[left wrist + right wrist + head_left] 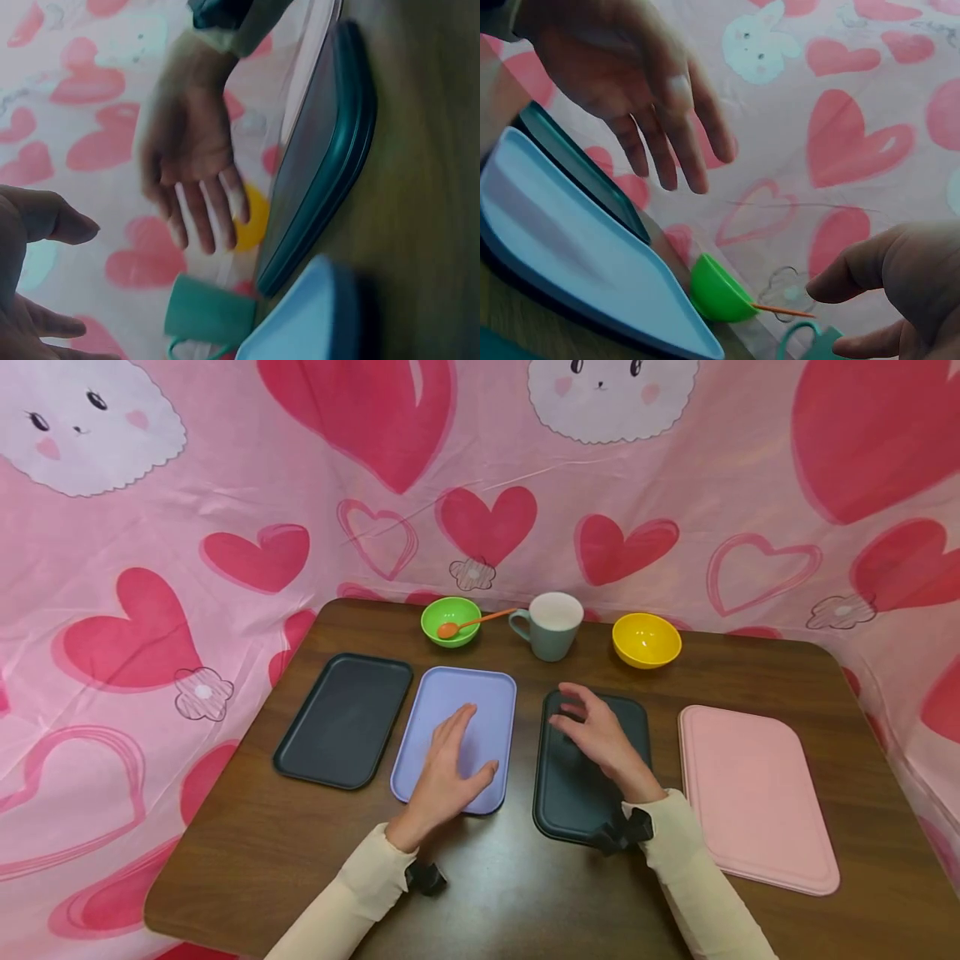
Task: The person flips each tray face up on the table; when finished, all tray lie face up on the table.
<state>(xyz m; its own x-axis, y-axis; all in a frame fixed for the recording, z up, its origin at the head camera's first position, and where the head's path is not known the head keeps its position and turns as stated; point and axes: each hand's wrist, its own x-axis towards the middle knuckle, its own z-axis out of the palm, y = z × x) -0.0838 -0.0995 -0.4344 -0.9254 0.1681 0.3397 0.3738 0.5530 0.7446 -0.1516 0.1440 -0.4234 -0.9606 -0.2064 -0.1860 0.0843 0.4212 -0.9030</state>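
My left hand, fingers extended and thumb apart, hovers over the lavender tray with nothing in it. Above the dark green tray is my right hand, its fingers loosely bent and holding nothing. The left wrist view shows the right hand in the air beside the green tray. Over in the right wrist view, the left hand is raised above the lavender tray.
A black tray lies at the left, pink trays or boards at the right. Along the back stand a green bowl with an orange spoon, a grey-green mug and a yellow bowl. A heart-patterned cloth hangs behind the wooden table.
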